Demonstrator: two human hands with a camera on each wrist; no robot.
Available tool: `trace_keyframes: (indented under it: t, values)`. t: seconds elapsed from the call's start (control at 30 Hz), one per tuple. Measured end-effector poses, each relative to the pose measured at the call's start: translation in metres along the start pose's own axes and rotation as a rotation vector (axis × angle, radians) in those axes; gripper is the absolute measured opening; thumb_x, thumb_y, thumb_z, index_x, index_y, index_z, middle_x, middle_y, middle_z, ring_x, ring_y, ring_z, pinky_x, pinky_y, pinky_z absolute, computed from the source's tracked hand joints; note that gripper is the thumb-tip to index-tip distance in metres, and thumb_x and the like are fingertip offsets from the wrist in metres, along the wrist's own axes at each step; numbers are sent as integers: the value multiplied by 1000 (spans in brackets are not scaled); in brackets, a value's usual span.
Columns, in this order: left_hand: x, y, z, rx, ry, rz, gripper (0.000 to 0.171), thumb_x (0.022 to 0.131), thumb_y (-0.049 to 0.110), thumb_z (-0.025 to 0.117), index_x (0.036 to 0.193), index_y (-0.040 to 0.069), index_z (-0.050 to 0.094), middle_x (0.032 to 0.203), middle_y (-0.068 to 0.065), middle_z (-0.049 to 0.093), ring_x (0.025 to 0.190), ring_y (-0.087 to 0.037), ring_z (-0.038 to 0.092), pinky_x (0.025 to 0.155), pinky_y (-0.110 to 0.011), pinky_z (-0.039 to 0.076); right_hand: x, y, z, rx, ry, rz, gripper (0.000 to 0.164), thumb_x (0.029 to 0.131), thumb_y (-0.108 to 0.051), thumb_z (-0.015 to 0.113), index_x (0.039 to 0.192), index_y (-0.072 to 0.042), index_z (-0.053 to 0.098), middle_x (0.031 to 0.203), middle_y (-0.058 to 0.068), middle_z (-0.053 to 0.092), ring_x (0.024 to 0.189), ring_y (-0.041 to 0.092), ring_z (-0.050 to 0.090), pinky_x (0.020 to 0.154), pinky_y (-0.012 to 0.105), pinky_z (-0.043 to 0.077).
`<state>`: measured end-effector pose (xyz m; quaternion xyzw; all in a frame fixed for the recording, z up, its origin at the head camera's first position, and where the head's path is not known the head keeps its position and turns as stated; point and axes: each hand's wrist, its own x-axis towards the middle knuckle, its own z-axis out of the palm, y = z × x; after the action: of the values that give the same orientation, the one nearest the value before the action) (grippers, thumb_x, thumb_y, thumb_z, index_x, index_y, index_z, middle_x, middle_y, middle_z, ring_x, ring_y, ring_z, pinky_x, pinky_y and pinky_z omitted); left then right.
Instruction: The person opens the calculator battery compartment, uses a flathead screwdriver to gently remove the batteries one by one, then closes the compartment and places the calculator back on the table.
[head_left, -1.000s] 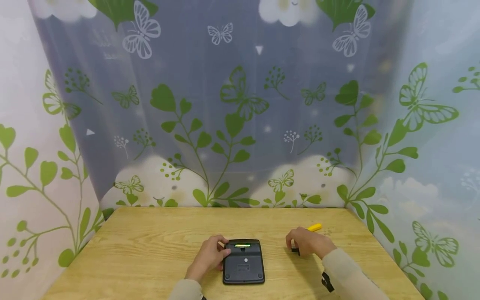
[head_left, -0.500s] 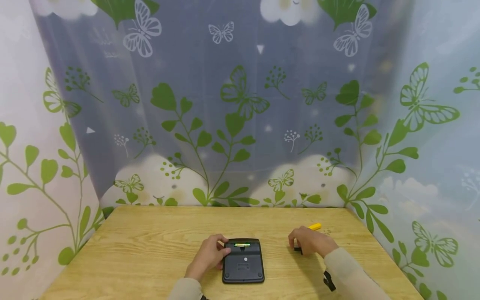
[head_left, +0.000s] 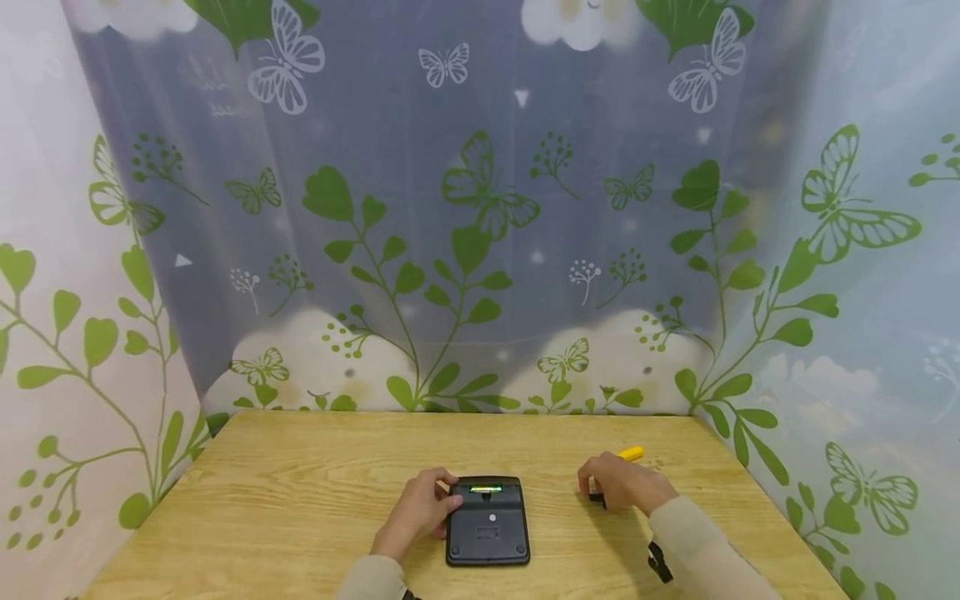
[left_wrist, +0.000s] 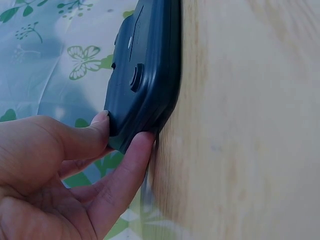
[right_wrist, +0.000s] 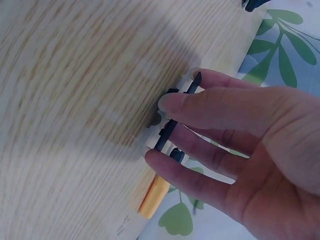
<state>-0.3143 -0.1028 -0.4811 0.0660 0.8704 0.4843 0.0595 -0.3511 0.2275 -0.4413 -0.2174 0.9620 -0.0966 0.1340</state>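
Observation:
A black calculator (head_left: 487, 542) lies face down on the wooden table, its small battery slot uncovered at the far end with a green-and-gold battery (head_left: 485, 489) in it. My left hand (head_left: 417, 510) grips the calculator's left edge near that end, thumb on the back and fingers along the side. In the left wrist view the calculator's edge (left_wrist: 150, 100) shows close over the wood. To the right, my right hand (head_left: 621, 483) pinches a small thin black battery cover (right_wrist: 167, 132) between thumb and fingers, low over the table. The fingers partly hide the cover in the head view.
A yellow-handled tool (head_left: 632, 454), probably a screwdriver, lies just beyond the right hand. Something clear and shiny (right_wrist: 156, 120) shows beside the cover in the right wrist view. Patterned curtains (head_left: 480, 367) stand along the table's back and sides.
My right hand has shifted slightly to the right with the battery cover, then stayed there. The left hand and calculator hold their places.

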Motion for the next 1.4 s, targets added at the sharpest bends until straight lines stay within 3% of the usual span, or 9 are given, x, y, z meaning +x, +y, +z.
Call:
trace_keyframes:
  t: [0.23,1.03,1.4]
  values:
    - [-2,0,1,-7,4,4,28,90,7,64,117,2,59,88,-12,60,65,-18,61,48,-31,57,0,4,1,-8,9,7,53,68,28,56,86,-20,66,86,-2,62,71,13,51,61,28,45]
    - [-1,1,-1,1,6,15,29,89,8,65,117,2,59,89,-12,60,67,-18,61,48,-31,57,2,10,0,-28,-24,2,50,71,26,56,86,-22,63,75,2,55,61,12,36,55,24,32]
    - [-2,1,-1,2,8,8,29,89,9,65,117,3,59,88,-12,60,67,-19,61,48,-31,57,0,8,1,-73,18,-38,48,68,26,58,80,-20,63,75,2,56,62,10,36,54,23,31]
